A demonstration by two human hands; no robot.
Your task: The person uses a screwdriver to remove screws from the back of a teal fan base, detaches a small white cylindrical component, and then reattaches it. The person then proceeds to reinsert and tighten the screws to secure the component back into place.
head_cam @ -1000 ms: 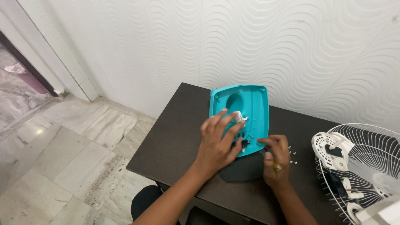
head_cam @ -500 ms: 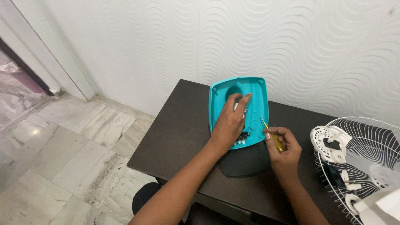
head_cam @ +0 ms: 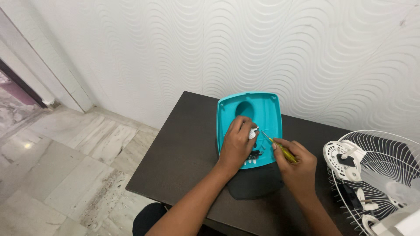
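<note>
A turquoise plastic fan base cover [head_cam: 264,111] lies on a dark brown table [head_cam: 183,157], over a black base piece [head_cam: 253,183]. My left hand [head_cam: 236,144] rests on the cover and pinches a small white part [head_cam: 252,132] against it. My right hand [head_cam: 297,164] grips a yellow-handled screwdriver [head_cam: 280,148] whose metal tip points at that white part.
A white wire fan guard [head_cam: 376,175] with white motor parts lies at the table's right end. A white wavy-textured wall runs behind the table. Marble floor and a doorway lie to the left, and a dark stool [head_cam: 151,218] shows under the table's front edge.
My right hand picked up the screwdriver and brought its tip up to the white part. My left hand slid up the cover and settled on that part.
</note>
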